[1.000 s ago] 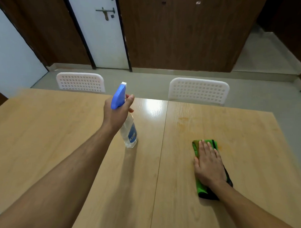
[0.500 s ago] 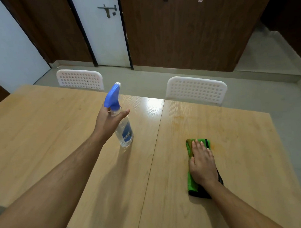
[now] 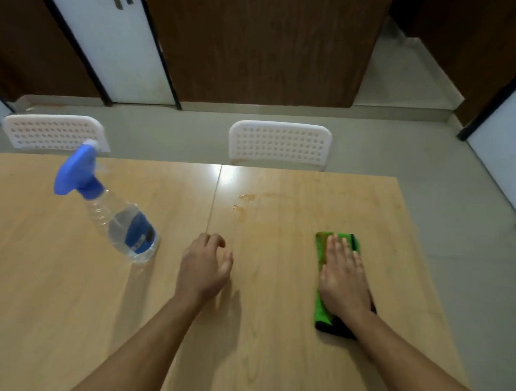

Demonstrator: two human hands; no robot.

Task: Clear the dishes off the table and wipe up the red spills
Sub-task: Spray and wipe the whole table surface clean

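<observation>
Now I am in the wiping step, as I judge it: no dishes are in view on the table (image 3: 64, 290), and what remains is a faint orange-red smear (image 3: 269, 227) with a few wet droplets (image 3: 245, 199) ahead of it. My right hand (image 3: 343, 275) lies flat with straight fingers on the green cloth (image 3: 323, 305), pressing it to the wood and pinching nothing. My left hand (image 3: 205, 271) is empty, its fingers loosely curled, holding nothing, just over the tabletop. The smear sits ahead of my right hand and to its left, near the cloth's front edge; the droplets lie farther ahead, close to the seam (image 3: 214, 197) between the two tabletops.

Next, I think, I should push the cloth forward and leftward across the smear up to the droplets, keeping my palm pressed down so the cloth does not bunch.

Counting: one spray bottle (image 3: 117, 217), standing tilted to the left of my left hand and apart from it; one cloth; two white chairs (image 3: 280, 145) beyond the far edge; one smeared patch.
</observation>
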